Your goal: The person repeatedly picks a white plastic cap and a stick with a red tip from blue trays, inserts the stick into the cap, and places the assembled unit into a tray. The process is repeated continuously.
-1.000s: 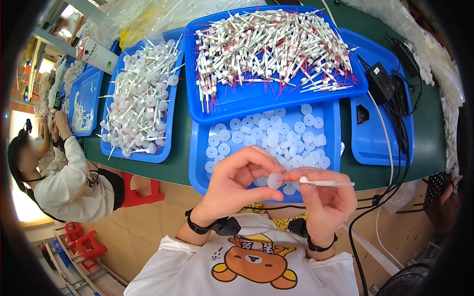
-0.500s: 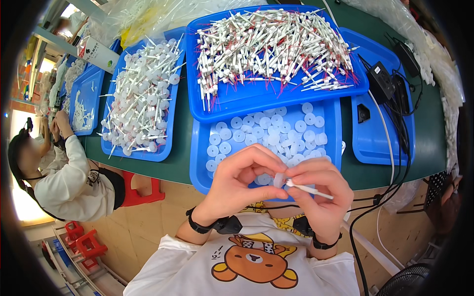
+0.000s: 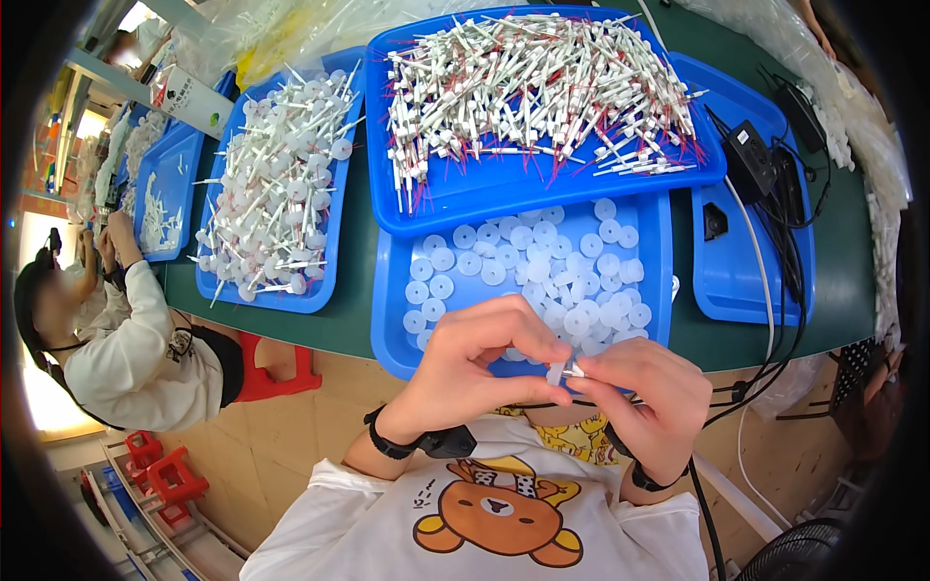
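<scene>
Above the near edge of the tray, my left hand (image 3: 484, 351) pinches a small translucent disc (image 3: 555, 374) between thumb and fingertips. Closed against it, my right hand (image 3: 649, 389) grips a thin white plastic stick (image 3: 574, 372), its end meeting the disc. Most of the stick is hidden by the right fingers. Below and beyond the hands, a blue tray (image 3: 387, 329) holds many loose translucent discs with centre holes (image 3: 494, 273). Overlapping its far side is another blue tray (image 3: 455, 215), heaped with white sticks that have fine red wires (image 3: 542, 92).
To the left, a blue tray (image 3: 341, 189) is piled with sticks fitted with discs (image 3: 281, 184). A blue tray at right (image 3: 746, 290) carries black adapters (image 3: 748, 155) and cables. A co-worker (image 3: 126, 339) sits at far left near a red stool (image 3: 281, 366). Plastic bags line the back.
The right hand has turned and shifted slightly right and down; its fingers now cover most of the stick. The disc has turned more edge-on, and the stick's end has come against it.
</scene>
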Action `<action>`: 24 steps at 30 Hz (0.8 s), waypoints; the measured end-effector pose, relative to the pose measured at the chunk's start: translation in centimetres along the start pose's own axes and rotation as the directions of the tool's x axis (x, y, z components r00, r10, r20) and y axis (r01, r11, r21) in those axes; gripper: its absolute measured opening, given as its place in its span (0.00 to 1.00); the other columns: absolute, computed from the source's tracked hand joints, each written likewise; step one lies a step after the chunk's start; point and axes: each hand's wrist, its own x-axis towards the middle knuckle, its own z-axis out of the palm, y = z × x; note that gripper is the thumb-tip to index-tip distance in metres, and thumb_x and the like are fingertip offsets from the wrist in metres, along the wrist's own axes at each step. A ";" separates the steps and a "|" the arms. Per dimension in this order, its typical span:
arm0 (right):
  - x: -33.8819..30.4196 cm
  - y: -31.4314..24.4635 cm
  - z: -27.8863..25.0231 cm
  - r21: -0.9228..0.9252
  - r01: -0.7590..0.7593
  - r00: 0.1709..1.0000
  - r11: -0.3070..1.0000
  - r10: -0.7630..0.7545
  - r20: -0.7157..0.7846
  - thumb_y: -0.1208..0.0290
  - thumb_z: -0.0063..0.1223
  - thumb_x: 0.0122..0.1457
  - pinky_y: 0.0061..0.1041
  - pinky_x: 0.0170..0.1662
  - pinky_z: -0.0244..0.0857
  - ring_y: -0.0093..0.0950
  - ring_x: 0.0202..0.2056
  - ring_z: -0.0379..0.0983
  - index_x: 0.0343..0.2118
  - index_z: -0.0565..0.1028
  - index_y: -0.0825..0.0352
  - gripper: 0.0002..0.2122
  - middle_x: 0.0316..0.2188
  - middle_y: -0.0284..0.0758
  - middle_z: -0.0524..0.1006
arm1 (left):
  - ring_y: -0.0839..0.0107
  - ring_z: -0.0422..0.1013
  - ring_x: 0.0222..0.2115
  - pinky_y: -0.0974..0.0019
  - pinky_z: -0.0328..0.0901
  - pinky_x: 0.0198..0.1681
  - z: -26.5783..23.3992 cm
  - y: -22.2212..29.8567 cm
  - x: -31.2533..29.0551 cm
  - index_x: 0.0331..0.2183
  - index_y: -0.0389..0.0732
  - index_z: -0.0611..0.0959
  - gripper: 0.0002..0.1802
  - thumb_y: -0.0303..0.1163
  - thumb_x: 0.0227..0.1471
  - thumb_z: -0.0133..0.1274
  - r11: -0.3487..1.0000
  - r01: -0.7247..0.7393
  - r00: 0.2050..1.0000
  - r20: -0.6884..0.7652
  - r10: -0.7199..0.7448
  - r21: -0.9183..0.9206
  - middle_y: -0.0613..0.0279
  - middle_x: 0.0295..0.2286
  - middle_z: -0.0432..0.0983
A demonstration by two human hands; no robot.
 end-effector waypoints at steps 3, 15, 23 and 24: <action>-0.3 0.2 0.0 0.039 -0.054 0.999 0.998 0.054 0.006 0.80 0.68 0.48 0.22 0.26 0.69 0.30 0.24 0.80 0.31 0.81 0.72 0.08 0.24 0.38 0.82 | 0.63 0.78 0.36 0.63 0.74 0.40 0.0 0.3 0.1 0.29 0.33 0.84 0.18 0.18 0.32 0.74 0.993 -0.043 0.999 0.012 0.042 0.105 0.53 0.32 0.80; -1.7 -1.0 0.5 0.351 -0.479 0.873 0.805 0.480 0.090 0.80 0.67 0.52 0.17 0.26 0.69 0.22 0.24 0.80 0.31 0.82 0.73 0.05 0.24 0.36 0.83 | 0.66 0.78 0.32 0.67 0.72 0.33 0.4 0.5 -0.3 0.31 0.34 0.86 0.14 0.27 0.39 0.72 0.966 -0.123 0.992 0.068 0.110 0.227 0.58 0.30 0.80; -2.9 -1.8 1.6 0.576 -0.303 0.904 0.759 0.421 -0.079 0.72 0.64 0.56 0.31 0.47 0.69 0.31 0.38 0.80 0.50 0.73 0.76 0.21 0.37 0.43 0.81 | 0.66 0.77 0.31 0.66 0.72 0.35 -1.0 5.5 0.1 0.32 0.33 0.85 0.16 0.22 0.37 0.72 0.787 -0.189 0.973 0.003 0.232 0.587 0.55 0.31 0.80; -3.0 -1.7 1.1 0.524 -0.322 0.905 0.788 0.419 -0.074 0.71 0.62 0.57 0.37 0.53 0.65 0.33 0.41 0.78 0.55 0.67 0.76 0.25 0.39 0.45 0.80 | 0.69 0.77 0.31 0.68 0.71 0.36 -2.1 5.5 -0.3 0.34 0.33 0.84 0.17 0.20 0.38 0.71 0.730 -0.150 0.949 -0.110 0.296 0.667 0.56 0.32 0.80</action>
